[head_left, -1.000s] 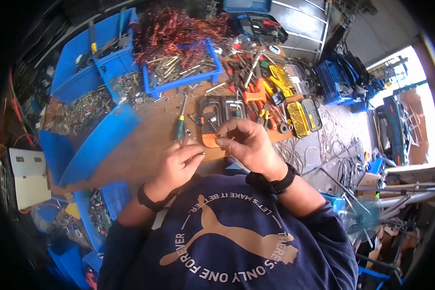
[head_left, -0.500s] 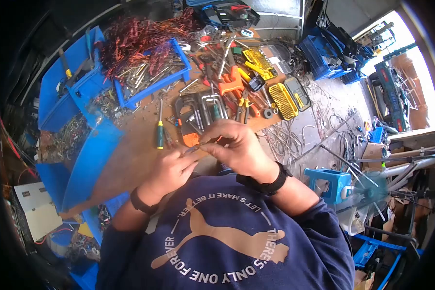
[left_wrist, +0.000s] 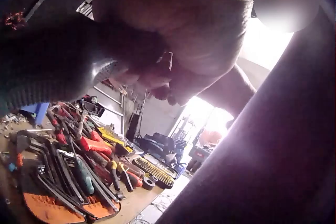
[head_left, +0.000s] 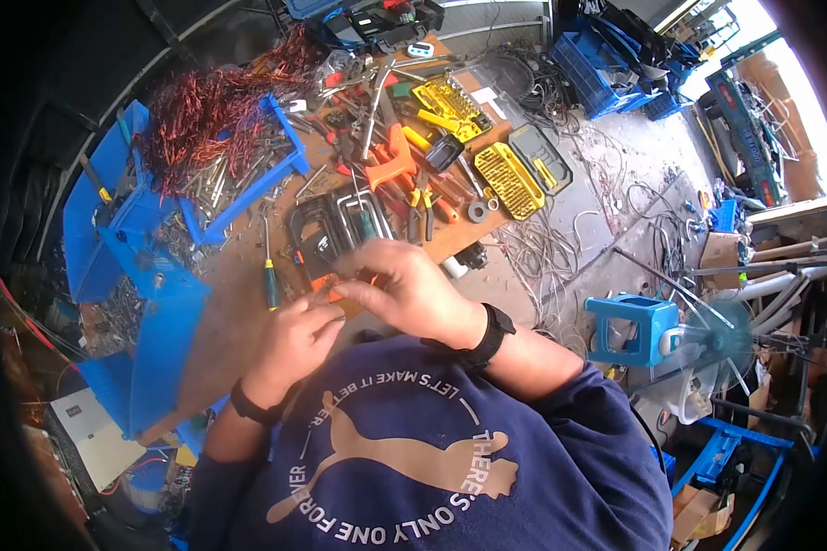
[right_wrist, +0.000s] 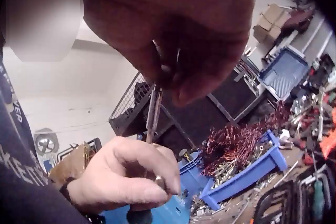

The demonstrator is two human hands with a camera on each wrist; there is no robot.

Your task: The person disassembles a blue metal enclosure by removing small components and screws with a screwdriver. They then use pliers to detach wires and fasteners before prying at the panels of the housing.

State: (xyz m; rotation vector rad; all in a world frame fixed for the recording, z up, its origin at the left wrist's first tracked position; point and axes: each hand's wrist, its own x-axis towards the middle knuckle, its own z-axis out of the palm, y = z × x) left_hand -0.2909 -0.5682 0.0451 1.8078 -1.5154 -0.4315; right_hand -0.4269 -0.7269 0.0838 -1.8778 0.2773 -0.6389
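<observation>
In the head view the left hand [head_left: 294,340] and right hand [head_left: 404,285] meet over the near edge of the workbench. The right wrist view shows the left hand [right_wrist: 131,174] pinching a small metallic piece, its fingers curled round the lower part of a thin rod [right_wrist: 153,113]. Above it the right hand [right_wrist: 178,29] pinches the rod's upper end between thumb and fingers. Dark and close, the left hand [left_wrist: 178,14] fills the top of the left wrist view. Beyond the hands lies an open case of hex keys [head_left: 326,230] with an orange part.
A green-handled screwdriver [head_left: 270,280] lies left of the case. Behind are pliers [head_left: 420,202], an orange-handled tool [head_left: 393,161] and a yellow bit set [head_left: 510,179]. Blue bins [head_left: 170,340] stand left, with a blue tray [head_left: 248,207] under reddish wire [head_left: 220,119].
The hands, apart a second ago, have come together at a thin rod. The head view has shifted, so the bench and both hands appear further left.
</observation>
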